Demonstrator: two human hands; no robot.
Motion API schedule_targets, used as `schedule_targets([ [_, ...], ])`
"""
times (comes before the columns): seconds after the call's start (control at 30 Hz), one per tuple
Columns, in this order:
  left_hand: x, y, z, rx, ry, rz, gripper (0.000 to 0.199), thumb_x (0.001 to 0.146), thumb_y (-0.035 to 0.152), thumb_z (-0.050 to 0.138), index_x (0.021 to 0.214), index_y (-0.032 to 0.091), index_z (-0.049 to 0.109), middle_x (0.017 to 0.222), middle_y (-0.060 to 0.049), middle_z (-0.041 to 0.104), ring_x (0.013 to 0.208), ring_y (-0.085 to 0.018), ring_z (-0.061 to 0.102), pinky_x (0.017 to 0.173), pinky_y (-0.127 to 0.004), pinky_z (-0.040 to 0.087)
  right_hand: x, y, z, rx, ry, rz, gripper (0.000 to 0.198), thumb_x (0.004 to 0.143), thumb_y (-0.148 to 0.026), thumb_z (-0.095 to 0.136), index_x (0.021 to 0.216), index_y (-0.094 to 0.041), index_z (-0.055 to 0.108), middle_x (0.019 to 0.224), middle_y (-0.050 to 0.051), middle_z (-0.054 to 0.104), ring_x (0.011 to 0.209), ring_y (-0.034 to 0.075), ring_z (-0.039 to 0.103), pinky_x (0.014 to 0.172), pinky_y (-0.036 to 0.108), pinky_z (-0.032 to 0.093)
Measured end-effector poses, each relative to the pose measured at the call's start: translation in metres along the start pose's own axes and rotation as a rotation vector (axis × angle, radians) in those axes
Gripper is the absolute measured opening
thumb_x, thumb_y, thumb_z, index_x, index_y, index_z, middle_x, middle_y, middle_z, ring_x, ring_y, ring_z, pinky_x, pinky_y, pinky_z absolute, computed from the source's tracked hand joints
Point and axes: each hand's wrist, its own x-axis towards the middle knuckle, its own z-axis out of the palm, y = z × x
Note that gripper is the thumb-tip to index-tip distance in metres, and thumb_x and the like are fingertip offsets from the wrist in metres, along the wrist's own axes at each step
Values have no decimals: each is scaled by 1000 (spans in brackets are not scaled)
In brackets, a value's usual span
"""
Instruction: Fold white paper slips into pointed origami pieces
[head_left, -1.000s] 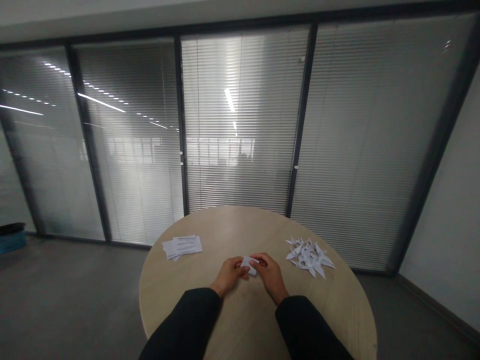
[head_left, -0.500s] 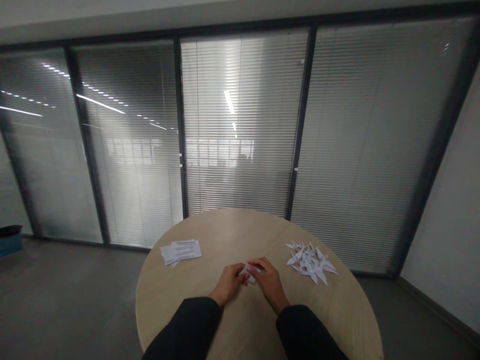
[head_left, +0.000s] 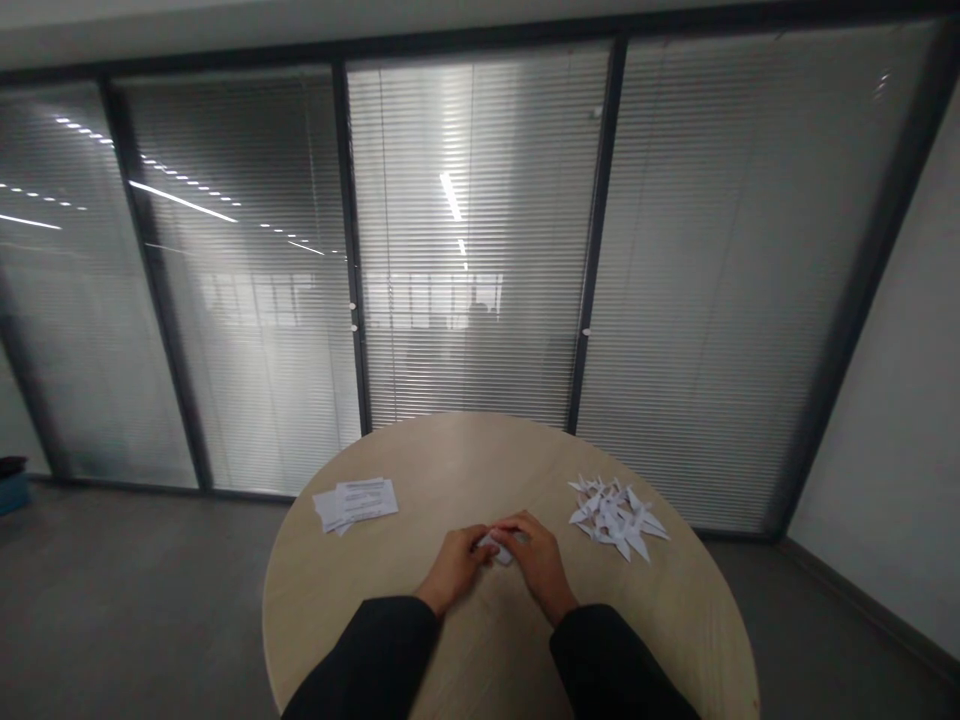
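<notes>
Near the middle of the round table, a small folded piece of white paper (head_left: 501, 553) sits between my two hands. My left hand (head_left: 456, 565) pinches its left side with thumb and fingers. From the right, my right hand (head_left: 535, 560) has its fingers closed on the upper part of the same paper. Most of the paper is covered by my fingers, so its folds cannot be made out. To the right lies a pile of folded white paper pieces (head_left: 616, 516) with pointed tips. On the left lie several flat sheets of printed paper (head_left: 366, 499), overlapping.
The round wooden table (head_left: 480, 450) stands before a glass partition with blinds (head_left: 469, 370) and dark frames. A white wall (head_left: 892, 430) rises at the right. At the far left, a blue container (head_left: 13, 492) sits on the grey floor.
The view has turned slightly to the right, so the scene sits a little further left. My right fingers have drawn closer to the left ones over the folded paper.
</notes>
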Motion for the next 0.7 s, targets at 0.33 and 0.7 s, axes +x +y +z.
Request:
schedule_targets([
  [0.33,6,8,-8,-312,243,-60,19,60,27,75,74,15,72,72,-8,71,67,-20,63,65,-26,45,4,8,-5,170,100,160,34,64,-51,71,73,-19,70,77,7,72,76,25,66,73,36,51],
  [0.7,-1,4,-11,-162,327,-6,27,66,39,69,78,15,74,80,-8,74,77,-22,66,74,-31,48,-1,17,0,114,73,196,39,63,-55,69,73,-18,71,75,7,73,72,24,66,69,34,50],
])
